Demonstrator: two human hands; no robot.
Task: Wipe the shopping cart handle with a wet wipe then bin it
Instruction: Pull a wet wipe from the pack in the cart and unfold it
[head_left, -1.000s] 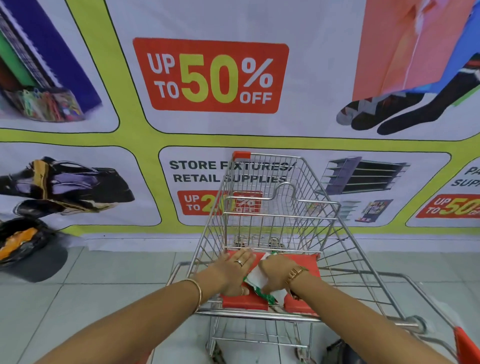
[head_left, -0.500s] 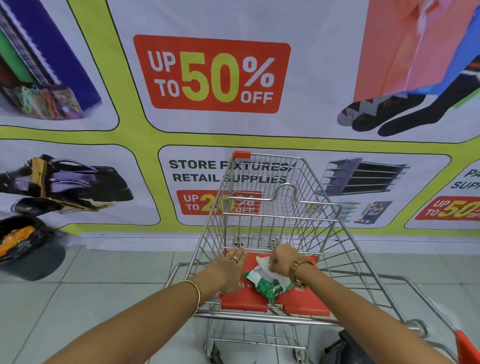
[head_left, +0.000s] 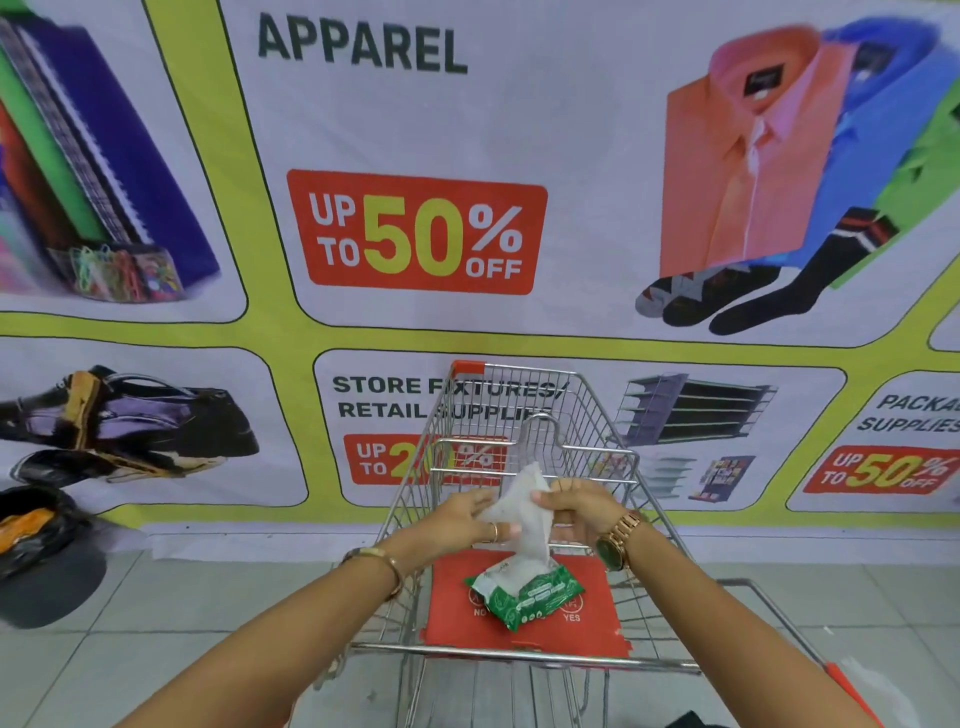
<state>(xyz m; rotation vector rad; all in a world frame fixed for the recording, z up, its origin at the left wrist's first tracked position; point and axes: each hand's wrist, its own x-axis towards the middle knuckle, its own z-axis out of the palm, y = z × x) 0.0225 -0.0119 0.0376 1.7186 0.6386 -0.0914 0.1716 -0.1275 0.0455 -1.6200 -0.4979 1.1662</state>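
Observation:
A white wet wipe (head_left: 522, 506) hangs between both hands above the cart's child seat. My left hand (head_left: 457, 522) pinches its left side and my right hand (head_left: 576, 509) pinches its right side. Its lower end still trails down into the green wipes pack (head_left: 524, 592), which lies on the red seat flap (head_left: 597, 623). The wire shopping cart (head_left: 519, 415) stands straight ahead. Its metal handle bar (head_left: 519, 656) runs across just below the pack, nearer to me than both hands.
A printed sale banner (head_left: 467, 156) covers the wall right behind the cart. A black bin with a black bag (head_left: 36, 551) stands on the tiled floor at the left. A red-tipped metal bar (head_left: 841, 680) reaches in at the lower right.
Both hands rose from the pack on the seat, drawing a wipe up out of it. The camera tilted upward, showing more of the banner.

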